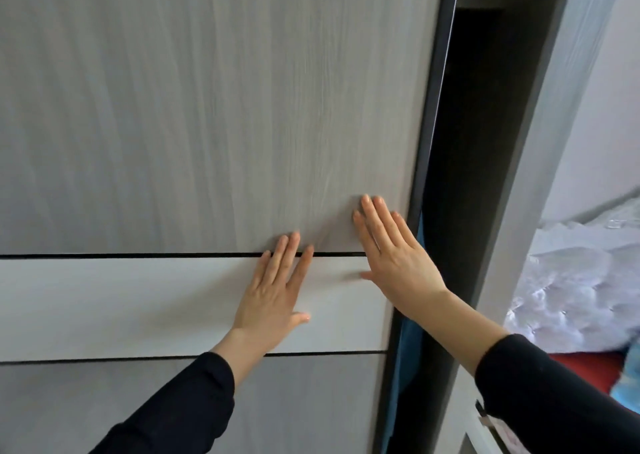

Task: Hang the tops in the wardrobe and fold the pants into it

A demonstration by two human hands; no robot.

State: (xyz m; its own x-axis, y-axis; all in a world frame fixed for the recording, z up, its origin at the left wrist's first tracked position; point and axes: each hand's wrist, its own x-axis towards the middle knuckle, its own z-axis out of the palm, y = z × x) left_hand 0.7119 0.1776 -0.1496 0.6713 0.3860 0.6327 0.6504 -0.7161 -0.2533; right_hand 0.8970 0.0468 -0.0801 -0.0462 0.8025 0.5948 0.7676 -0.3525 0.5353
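A grey wood-grain sliding wardrobe door (207, 107) fills most of the view, with a paler white band across it. My left hand (273, 291) lies flat on the white band, fingers straight. My right hand (391, 256) presses flat on the door close to its dark right edge (433, 124). A narrow dark gap (464, 176) shows the wardrobe's inside to the right of the door. A strip of blue fabric (407, 342) shows in the gap near the door's edge. No tops or pants can be made out apart from it.
The wardrobe's grey side frame (540, 176) stands right of the gap. Further right are a crumpled white plastic bag (571, 280), a red surface (588, 370) and a pale wall.
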